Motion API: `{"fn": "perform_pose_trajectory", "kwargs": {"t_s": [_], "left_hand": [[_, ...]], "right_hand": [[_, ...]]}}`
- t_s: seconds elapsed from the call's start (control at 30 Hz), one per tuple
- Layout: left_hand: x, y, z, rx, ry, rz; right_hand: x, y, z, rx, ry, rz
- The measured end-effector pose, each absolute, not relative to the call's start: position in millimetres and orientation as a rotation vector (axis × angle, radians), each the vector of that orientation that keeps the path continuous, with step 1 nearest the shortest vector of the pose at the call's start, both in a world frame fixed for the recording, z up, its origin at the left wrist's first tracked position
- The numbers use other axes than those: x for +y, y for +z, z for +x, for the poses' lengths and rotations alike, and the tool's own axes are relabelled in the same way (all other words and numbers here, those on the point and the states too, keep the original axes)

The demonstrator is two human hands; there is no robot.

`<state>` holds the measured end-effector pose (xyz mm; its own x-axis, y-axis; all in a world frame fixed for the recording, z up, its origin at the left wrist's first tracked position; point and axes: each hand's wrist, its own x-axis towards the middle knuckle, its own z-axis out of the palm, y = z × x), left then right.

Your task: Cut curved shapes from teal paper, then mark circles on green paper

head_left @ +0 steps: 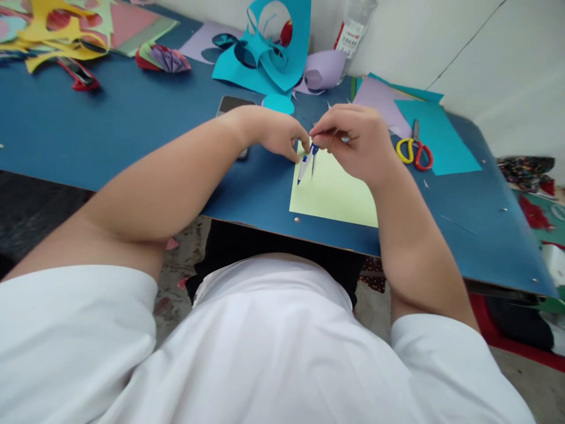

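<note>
A drawing compass (pixel 313 150) with a blue top stands on a sheet of pale green paper (pixel 339 188), its two legs spread a little. My right hand (pixel 353 138) pinches the compass at its top. One leg carries a white and blue pen (pixel 302 172); the other is a thin metal point. Close beside it on the left, my left hand (pixel 282 134) rests at the paper's upper left corner, thumb and forefinger apart. Whether its fingertips touch the compass I cannot tell.
Scissors (pixel 415 150) with yellow and red handles lie right of my right hand, beside blue paper (pixel 450 141). Behind my left hand are a phone (pixel 233 105) and a blue paper circle (pixel 279 104). Cut paper scraps (pixel 282 59) and a clear bottle (pixel 355 32) stand against the wall.
</note>
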<state>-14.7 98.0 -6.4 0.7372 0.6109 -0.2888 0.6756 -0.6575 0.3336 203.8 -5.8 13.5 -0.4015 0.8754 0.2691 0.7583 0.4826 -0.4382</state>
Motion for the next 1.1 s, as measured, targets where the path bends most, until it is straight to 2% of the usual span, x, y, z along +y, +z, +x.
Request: {"fn": "perform_pose_trajectory", "kwargs": {"t_s": [0.63, 0.87, 1.1], "left_hand": [[97, -4, -11, 1.02, -0.22, 2.546], [89, 3, -11, 1.06, -0.206, 2.48], [90, 1, -11, 1.081, -0.231, 2.481]], "right_hand": [[-27, 37, 229, -2.441, -0.135, -1.598], [-54, 55, 204, -2.527, -0.3, -1.925], [-78, 58, 180, -2.549, -0.436, -1.954]]}}
